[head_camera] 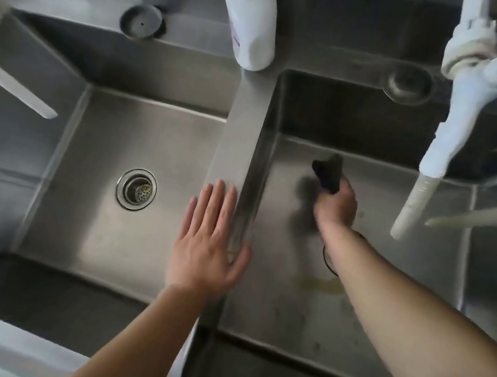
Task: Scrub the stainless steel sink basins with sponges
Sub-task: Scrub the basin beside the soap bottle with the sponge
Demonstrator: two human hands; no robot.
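Two stainless steel basins sit side by side, split by a steel divider (244, 128). My right hand (336, 206) reaches down into the right basin (390, 278) and grips a dark sponge (328, 173), which sits near the basin floor toward the back left. My left hand (208, 241) is flat with straight fingers at the near part of the divider, over the edge of the left basin (95, 228). Yellowish stains (323, 284) mark the right basin floor beside my forearm, which hides most of that basin's drain.
A white bottle with a pink cap (252, 21) stands on the back ledge above the divider. A white tap with a wrapped spout (462, 102) hangs over the right basin. The left basin has a strainer drain (137, 189). A metal tap spout (11, 86) juts in at left.
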